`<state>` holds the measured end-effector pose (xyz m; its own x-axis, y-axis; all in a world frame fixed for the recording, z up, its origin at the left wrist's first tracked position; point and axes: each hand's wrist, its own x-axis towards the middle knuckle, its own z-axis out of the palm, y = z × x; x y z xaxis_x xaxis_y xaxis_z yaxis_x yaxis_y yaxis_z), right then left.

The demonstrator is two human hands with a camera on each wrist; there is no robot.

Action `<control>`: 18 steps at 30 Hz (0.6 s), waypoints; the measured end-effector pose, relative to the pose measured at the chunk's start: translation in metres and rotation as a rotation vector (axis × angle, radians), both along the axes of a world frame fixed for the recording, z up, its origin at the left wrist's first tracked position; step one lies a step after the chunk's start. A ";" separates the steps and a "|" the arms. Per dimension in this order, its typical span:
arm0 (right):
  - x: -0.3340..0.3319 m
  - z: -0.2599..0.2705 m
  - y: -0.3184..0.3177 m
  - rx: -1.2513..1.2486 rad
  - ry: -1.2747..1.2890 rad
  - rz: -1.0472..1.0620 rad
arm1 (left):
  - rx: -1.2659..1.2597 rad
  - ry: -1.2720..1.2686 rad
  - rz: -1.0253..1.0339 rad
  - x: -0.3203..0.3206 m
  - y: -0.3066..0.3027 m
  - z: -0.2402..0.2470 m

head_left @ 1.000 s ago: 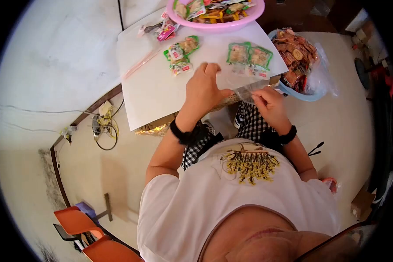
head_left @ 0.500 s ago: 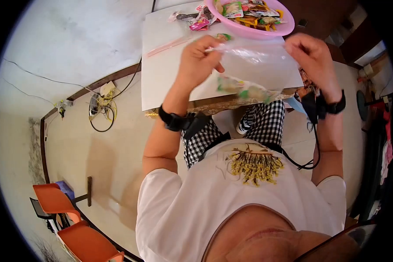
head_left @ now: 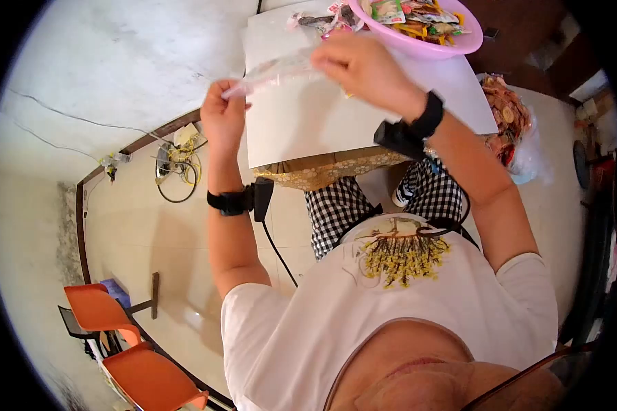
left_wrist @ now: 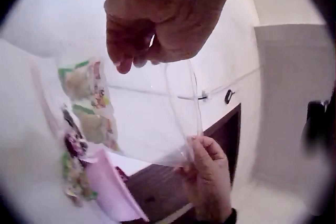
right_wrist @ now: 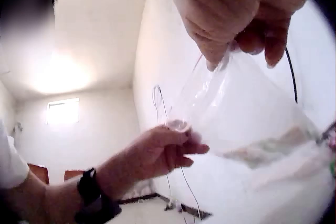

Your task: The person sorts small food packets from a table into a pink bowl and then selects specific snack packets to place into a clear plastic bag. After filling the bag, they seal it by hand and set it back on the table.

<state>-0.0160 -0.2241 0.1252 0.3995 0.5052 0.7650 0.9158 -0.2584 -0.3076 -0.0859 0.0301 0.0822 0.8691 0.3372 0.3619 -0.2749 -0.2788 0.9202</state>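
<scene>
A clear plastic bag (head_left: 281, 70) is stretched between both hands above the white tabletop. My left hand (head_left: 223, 120) pinches one end of its mouth, at the left edge of the table. On the other side, my right hand (head_left: 367, 72) grips the opposite end with bent fingers. In the left wrist view, two green-edged snack packets (left_wrist: 92, 124) sit low in the bag, side by side. The right wrist view shows the bag's film (right_wrist: 247, 98) drooping below the right hand (right_wrist: 236, 14), with blurred packets (right_wrist: 273, 148) at its bottom.
At the far side of the table (head_left: 295, 137) stands a pink basin (head_left: 428, 46) full of snack packets. Dark and pink wrappers (head_left: 329, 20) lie left of it. A tub of reddish packets (head_left: 507, 116) is on the floor at right. Orange chairs (head_left: 151, 377) stand lower left.
Both hands have raised the bag from the table's near right edge and carried it left. The two packets, flat on the table at first, now hang in the bag.
</scene>
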 end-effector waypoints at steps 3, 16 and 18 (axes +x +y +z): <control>-0.020 -0.074 0.009 -0.093 0.168 -0.002 | 0.309 0.263 -0.009 -0.013 0.025 -0.068; -0.042 -0.164 0.007 -0.247 0.300 0.086 | 0.881 -0.008 -0.093 0.110 -0.117 -0.068; -0.040 -0.164 0.007 -0.285 0.499 0.071 | 1.030 0.107 -0.135 0.130 -0.129 -0.069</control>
